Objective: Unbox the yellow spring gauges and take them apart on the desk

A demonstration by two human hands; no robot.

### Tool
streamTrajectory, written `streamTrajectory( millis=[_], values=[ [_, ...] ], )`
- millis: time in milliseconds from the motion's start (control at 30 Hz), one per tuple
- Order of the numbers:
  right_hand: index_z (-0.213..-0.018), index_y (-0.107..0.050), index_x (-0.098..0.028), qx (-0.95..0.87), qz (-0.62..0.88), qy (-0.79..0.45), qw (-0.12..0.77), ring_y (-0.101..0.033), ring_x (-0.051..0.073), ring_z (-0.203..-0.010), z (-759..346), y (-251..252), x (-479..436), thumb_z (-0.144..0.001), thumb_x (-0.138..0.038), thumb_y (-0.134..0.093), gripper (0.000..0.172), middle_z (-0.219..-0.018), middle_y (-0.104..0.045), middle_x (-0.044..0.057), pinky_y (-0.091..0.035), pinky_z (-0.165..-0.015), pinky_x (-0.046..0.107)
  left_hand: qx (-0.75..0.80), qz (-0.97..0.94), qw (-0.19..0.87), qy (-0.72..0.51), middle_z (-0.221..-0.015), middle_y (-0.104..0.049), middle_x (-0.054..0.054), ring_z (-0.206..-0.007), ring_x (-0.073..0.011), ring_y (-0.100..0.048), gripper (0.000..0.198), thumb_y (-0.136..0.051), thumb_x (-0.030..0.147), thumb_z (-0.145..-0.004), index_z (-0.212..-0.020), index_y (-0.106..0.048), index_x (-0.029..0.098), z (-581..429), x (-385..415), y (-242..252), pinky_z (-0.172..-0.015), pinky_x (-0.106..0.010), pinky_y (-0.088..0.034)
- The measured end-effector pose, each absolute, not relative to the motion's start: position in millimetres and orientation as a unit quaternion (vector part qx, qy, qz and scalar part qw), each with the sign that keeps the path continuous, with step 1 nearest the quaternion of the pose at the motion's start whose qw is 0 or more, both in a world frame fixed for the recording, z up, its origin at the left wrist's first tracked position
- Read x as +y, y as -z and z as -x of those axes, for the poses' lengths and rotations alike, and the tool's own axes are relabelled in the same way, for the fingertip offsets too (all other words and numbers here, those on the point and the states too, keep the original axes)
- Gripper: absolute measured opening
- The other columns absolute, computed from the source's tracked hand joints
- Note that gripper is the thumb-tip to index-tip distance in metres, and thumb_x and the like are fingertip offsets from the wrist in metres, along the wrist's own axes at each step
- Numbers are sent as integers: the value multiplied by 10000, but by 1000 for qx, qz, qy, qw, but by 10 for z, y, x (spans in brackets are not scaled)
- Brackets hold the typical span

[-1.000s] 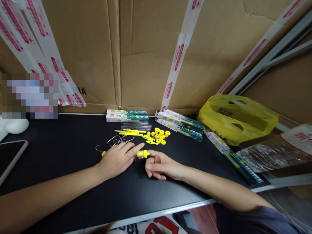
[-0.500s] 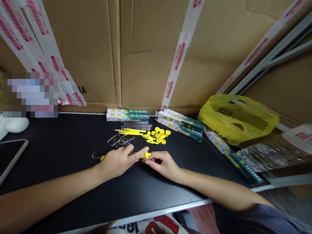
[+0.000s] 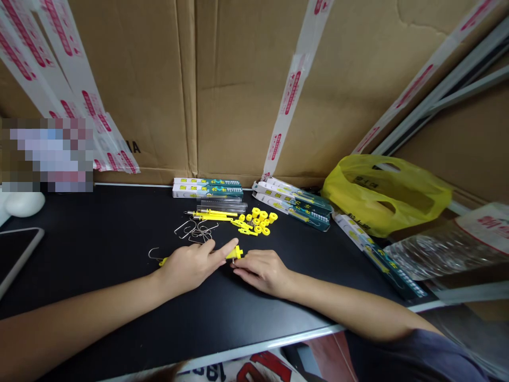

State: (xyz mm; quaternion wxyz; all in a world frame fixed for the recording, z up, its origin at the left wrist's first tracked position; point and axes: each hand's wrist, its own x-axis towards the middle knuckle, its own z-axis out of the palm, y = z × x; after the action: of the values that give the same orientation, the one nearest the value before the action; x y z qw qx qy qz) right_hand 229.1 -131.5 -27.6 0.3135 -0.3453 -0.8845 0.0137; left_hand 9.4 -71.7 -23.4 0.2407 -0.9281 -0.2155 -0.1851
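Observation:
My left hand (image 3: 190, 265) lies over a thin tube with a yellow end cap (image 3: 234, 253); its forefinger rests along the cap. A wire hook (image 3: 154, 254) sticks out of the tube's left end past my wrist. My right hand (image 3: 260, 270) pinches the yellow cap from the right with curled fingers. Just beyond my hands lie several loose yellow plastic parts (image 3: 260, 222), bent wire clips (image 3: 195, 230) and a clear tube with a yellow rod (image 3: 217, 211).
Flat printed boxes (image 3: 207, 188) and more of them (image 3: 296, 206) line the back of the black table (image 3: 99, 239). A yellow plastic bag (image 3: 387, 193) and clear wrapping (image 3: 433, 254) sit right. A tablet (image 3: 16, 254) lies far left. Taped cardboard walls stand behind.
Both hands slid slightly left and toward me with the tube. My right hand went from resting loosely beside the yellow cap to pinching it.

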Motion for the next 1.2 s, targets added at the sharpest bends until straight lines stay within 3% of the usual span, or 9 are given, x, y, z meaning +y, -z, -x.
streamTrajectory(
  millis=[267,400,467,533,667,800,1000,1067,1200],
  values=[
    [-929,-624,-174,-887,349,-5,303,-564,137,-614,-2305,292,-1286,-912,-236,-498,141,-726,-663,44,-419,-571,256,-210,932,219,196,-817,-617,-12,-550,-126,-600,404,-361,342,-972,-1355,-367,215,-88,-698,250,-463,-239,-368],
    [-814,-563,-178,-862,370,-67,341,-508,138,-626,-2314,232,-1272,-900,-193,-445,147,-682,-576,30,-420,-600,262,-186,933,171,257,-881,-649,-54,-653,-149,-644,303,-306,322,-983,-1156,-470,136,-99,-700,245,-542,-245,-446],
    [-879,-519,-175,-841,379,-117,368,-510,134,-650,-2318,216,-1266,-874,-181,-454,65,-756,-577,39,-435,-596,253,-166,933,154,279,-865,-653,-64,-670,-159,-652,292,-270,323,-985,-1048,-485,135,-107,-725,234,-549,-250,-459],
    [-1006,-489,-170,-845,353,-145,375,-536,138,-705,-2313,211,-1262,-854,-172,-471,152,-858,-599,63,-460,-618,252,-151,936,147,282,-836,-649,-59,-661,-161,-651,288,-257,323,-984,-1014,-479,143,-113,-754,221,-540,-250,-460],
    [-1113,-464,-175,-877,290,-132,359,-576,148,-757,-2278,221,-1263,-886,-145,-416,234,-898,-629,77,-485,-679,262,-141,942,132,273,-790,-634,-34,-630,-158,-641,267,-286,335,-975,-1027,-473,151,-117,-787,208,-521,-248,-453],
    [-1087,-457,-176,-882,281,-88,369,-581,137,-692,-2242,247,-1274,-897,-126,-364,217,-852,-635,71,-477,-628,241,-131,946,118,272,-784,-628,-29,-623,-162,-632,252,-342,344,-955,-1041,-477,150,-122,-804,187,-518,-252,-452],
    [-920,-471,-190,-898,262,15,354,-514,127,-519,-2202,277,-1282,-906,-113,-298,190,-614,-564,11,-400,-498,222,-90,942,127,297,-839,-643,-59,-694,-192,-628,325,-377,187,-874,-1191,-404,123,-134,-897,96,-560,-277,-481],
    [-945,-482,-189,-909,242,19,338,-531,129,-524,-2190,272,-1285,-927,-133,-283,207,-625,-586,16,-406,-505,223,-93,943,96,304,-867,-652,-66,-716,-179,-636,347,-345,164,-882,-1224,-373,118,-133,-929,73,-598,-271,-495],
    [-1102,-477,-176,-910,232,-24,343,-573,128,-564,-2176,271,-1279,-946,-162,-282,250,-709,-637,40,-433,-538,223,-148,951,-10,272,-824,-657,-48,-688,-154,-643,258,-283,318,-955,-1064,-440,145,-120,-954,36,-594,-247,-493]
  ],
)
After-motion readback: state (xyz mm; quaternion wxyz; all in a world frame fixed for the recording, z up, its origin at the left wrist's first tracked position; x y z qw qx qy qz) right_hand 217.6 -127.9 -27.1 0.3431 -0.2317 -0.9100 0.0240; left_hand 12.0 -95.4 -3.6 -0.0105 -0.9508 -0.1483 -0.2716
